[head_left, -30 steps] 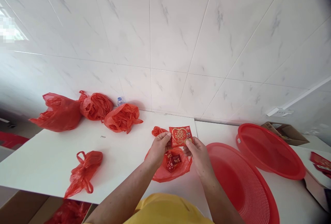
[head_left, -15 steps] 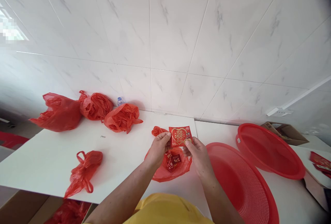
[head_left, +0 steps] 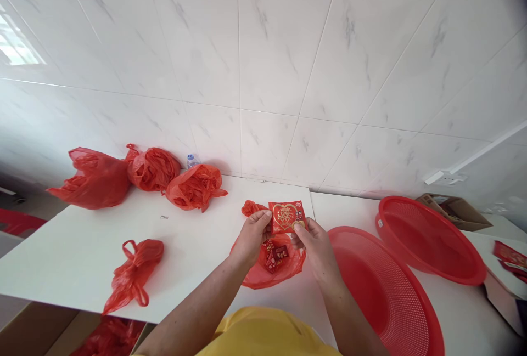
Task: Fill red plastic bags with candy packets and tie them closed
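Observation:
Between my two hands is a flat red packet (head_left: 285, 216) with gold double-happiness lettering inside a heart outline. My left hand (head_left: 251, 238) pinches its left edge, and my right hand (head_left: 316, 243) grips the lower right corner, thumb on the front. Just below the packet, an open red plastic bag (head_left: 267, 278) lies spread on the table, with several small dark-red wrapped pieces (head_left: 275, 257) inside. A crumpled bit of red plastic (head_left: 252, 208) sits behind my left hand.
Several bulging red bags (head_left: 99, 180) stand along the wall at left; a tied bag (head_left: 138, 268) lies nearer. A blue-capped bottle (head_left: 191, 160) is behind them. Red plastic baskets (head_left: 370, 284) and a cardboard box (head_left: 465, 214) are at right. Another box (head_left: 37, 326) holds red bags at lower left.

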Demonstrator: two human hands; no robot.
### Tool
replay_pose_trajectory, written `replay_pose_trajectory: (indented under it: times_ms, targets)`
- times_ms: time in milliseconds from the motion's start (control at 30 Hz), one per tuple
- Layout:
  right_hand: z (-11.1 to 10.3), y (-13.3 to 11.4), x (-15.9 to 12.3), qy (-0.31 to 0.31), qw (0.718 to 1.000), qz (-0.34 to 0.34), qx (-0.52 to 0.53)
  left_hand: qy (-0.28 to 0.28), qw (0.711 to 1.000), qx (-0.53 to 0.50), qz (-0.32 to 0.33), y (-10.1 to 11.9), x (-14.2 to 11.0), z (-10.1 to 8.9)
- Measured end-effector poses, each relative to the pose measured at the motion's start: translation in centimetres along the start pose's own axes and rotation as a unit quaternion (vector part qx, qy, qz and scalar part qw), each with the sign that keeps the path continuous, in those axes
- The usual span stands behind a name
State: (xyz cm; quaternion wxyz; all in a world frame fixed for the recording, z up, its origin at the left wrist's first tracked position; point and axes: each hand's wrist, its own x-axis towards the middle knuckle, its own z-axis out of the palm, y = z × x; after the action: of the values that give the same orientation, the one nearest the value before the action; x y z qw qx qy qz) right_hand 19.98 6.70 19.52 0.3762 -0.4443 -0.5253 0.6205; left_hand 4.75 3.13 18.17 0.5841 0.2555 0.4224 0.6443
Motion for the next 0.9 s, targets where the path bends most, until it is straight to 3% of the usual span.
replay_pose_trajectory:
  times_ms: [900]
  targets:
    - [-0.04, 0.33, 0.14, -0.01, 1.0, 0.002, 0.009, 0.017, 1.0, -0.016, -0.016, -0.35, 0.21, -0.38]
